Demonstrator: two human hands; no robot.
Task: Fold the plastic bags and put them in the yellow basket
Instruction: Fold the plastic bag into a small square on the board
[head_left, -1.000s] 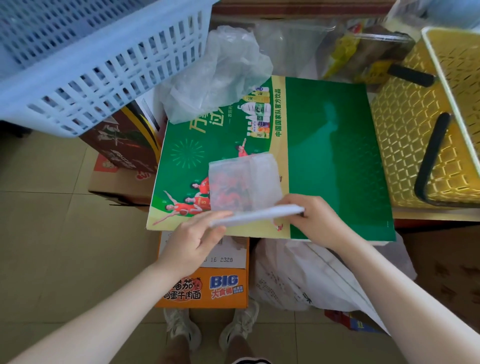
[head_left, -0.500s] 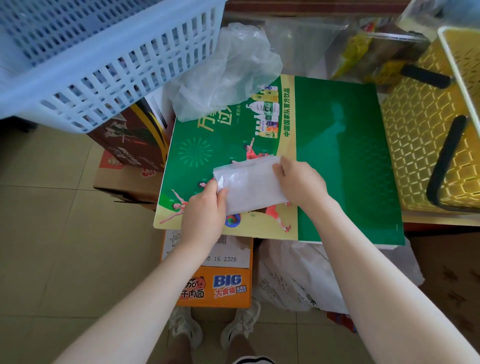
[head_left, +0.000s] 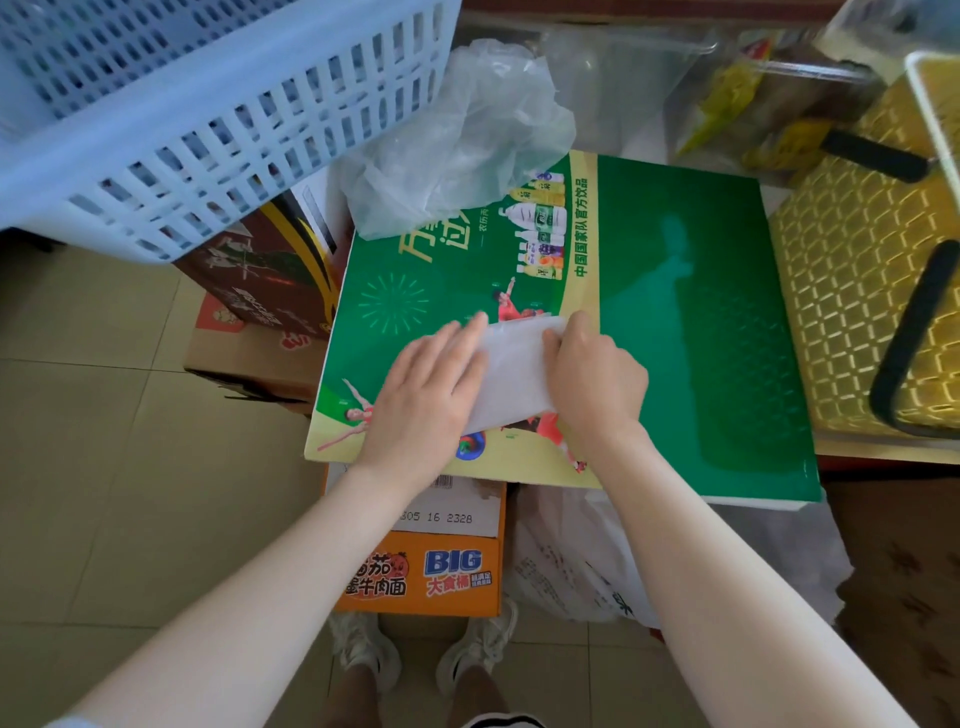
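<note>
We saw a folded plastic bag (head_left: 511, 376) lying flat on a green printed board (head_left: 675, 322), near its front edge and left of the board's plain green half. Both hands were on it. The left hand (head_left: 423, 387) lay palm down with its fingers straight and close together, pressing the bag's left side onto the board. The right hand (head_left: 595, 376) rested on the bag's right edge with its fingers curled down over that edge; we could not tell whether they pinched the plastic or only pressed it. Between the two hands a pale strip of the bag showed, milky and smooth.

At the far left corner of the board sat a crumpled clear plastic bag (head_left: 462, 140), unfolded, partly on the board and partly beyond it. The yellow basket (head_left: 852, 291) stood just beside the board's right edge, its black handle (head_left: 914, 338) lying across the near side. A pale blue slatted basket (head_left: 208, 104) filled the upper left, above a brown carton (head_left: 265, 280). Below the board's front edge we made out an orange box (head_left: 431, 577) with printed lettering and a white sack (head_left: 566, 561) beside it, both on the tiled floor (head_left: 104, 441). The person's two shoes (head_left: 363, 649) showed at the bottom, under the orange box.
</note>
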